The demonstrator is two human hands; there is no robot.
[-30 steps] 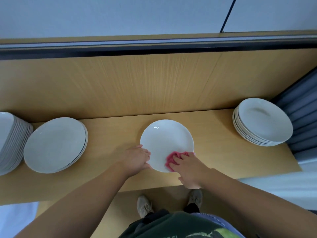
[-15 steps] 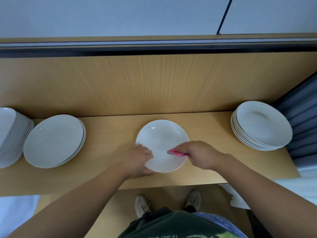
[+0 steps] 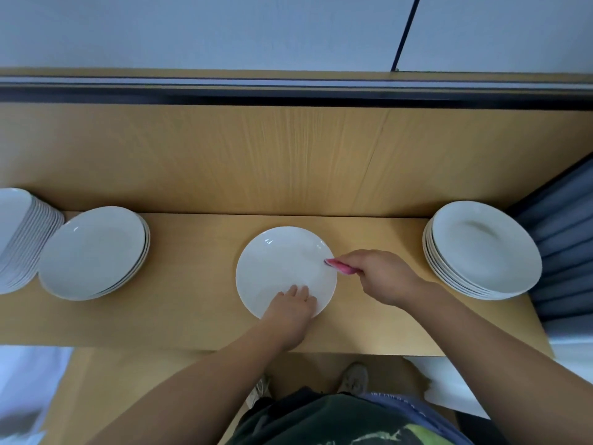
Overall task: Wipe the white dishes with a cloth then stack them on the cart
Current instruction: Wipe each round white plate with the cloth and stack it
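A single white plate [image 3: 279, 264] lies flat in the middle of the wooden shelf [image 3: 192, 284]. My left hand [image 3: 290, 311] presses on its near rim with the fingers on the plate. My right hand [image 3: 380, 276] is closed on a pink cloth [image 3: 338, 266] at the plate's right edge; only a strip of the cloth shows past the fingers. White plates stand in a stack [image 3: 481, 248] at the right end of the shelf. Another stack of plates [image 3: 93, 252] sits to the left, and a taller stack [image 3: 19, 236] lies at the far left edge.
A wooden back panel [image 3: 288, 162] rises behind the shelf, with a dark rail [image 3: 288, 94] above it. Grey ribbed fabric [image 3: 564, 252] hangs right of the right stack. Below the shelf's front edge I see the floor and my shoes [image 3: 354, 379].
My right hand has swept the pink cloth from the plate's near edge up to its right edge. My left hand has slid along the near rim toward the right.
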